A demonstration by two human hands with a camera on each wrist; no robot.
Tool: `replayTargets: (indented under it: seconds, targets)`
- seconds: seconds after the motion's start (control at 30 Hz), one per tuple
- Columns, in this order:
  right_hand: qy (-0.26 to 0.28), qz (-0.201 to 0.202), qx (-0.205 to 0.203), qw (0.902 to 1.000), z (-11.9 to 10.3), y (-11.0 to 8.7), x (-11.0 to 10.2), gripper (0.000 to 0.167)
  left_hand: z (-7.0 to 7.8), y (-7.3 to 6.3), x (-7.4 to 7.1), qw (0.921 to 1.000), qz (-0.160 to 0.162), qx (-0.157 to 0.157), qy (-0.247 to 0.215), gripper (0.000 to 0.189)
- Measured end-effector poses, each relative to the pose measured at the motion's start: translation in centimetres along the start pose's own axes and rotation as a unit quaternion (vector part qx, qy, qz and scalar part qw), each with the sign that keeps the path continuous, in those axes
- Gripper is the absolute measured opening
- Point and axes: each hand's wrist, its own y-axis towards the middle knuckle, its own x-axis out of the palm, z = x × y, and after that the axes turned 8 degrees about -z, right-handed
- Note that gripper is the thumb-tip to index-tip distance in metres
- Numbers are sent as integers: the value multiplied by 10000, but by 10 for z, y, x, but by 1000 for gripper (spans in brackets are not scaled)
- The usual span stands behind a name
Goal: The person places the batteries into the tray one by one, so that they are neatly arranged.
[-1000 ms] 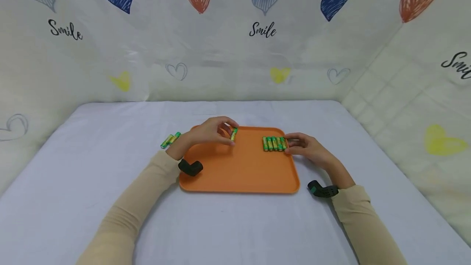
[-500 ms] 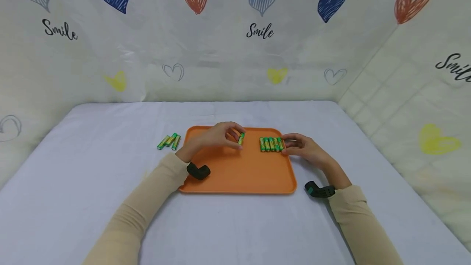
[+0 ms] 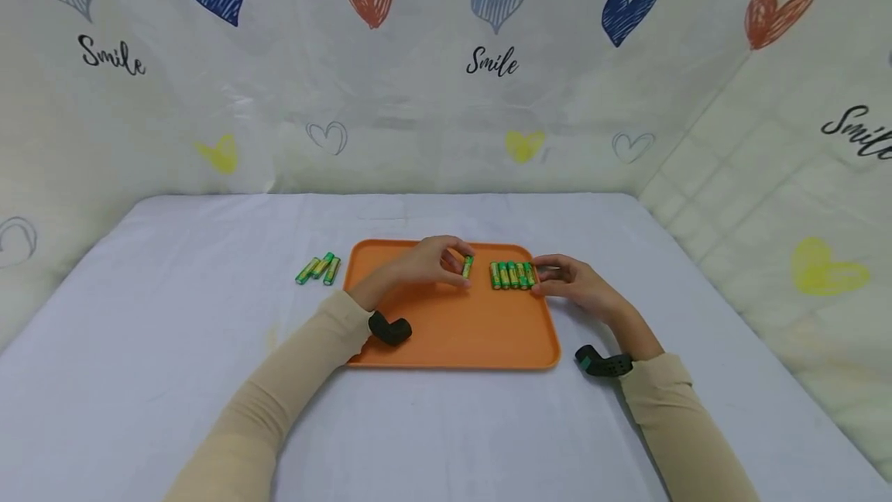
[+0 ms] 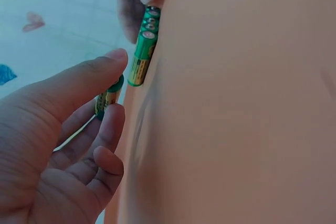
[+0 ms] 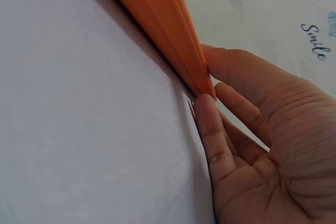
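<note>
A green-and-gold battery is pinched between the thumb and fingers of my left hand, above the orange tray. In the left wrist view the held battery is partly hidden by the fingers. Just to its right, a row of several matching batteries lies side by side at the tray's far right part. My right hand reaches over the tray's right rim, thumb and fingertips at the two ends of the row's last battery. In the right wrist view the rim hides these tips.
Three loose batteries lie on the white cloth left of the tray. Behind the table hangs a pale backdrop printed with hearts and "Smile". A black wrist device sits on the left wrist, another black device on the right.
My left hand has moved right with its battery, toward the row, uncovering a third loose battery on the cloth. The right hand has kept its place by the row's end.
</note>
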Motion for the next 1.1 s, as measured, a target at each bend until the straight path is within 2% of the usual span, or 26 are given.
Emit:
replayTargets:
  seconds: [0.13,0.43,0.6,0.77,1.1]
  targets:
    - [-25,-18,-8,10000,2,2,0,61,-2,6,3,9999,105,-6,-96,54]
    - [-113,0,19,9999,2,2,1,61,-5,16,14,9989,10,-74,-467,55]
    - [-55,-1,-15,10000,1,2,1,61,-5,21,20,9972,187,-89,-716,56]
    - [-68,-22,23,10000,2,3,2,62,-2,24,25,9971,339,-198,-646,55]
    - [-119,-12,145,9998,-2,2,1,63,-4,32,31,9971,304,8,-696,54]
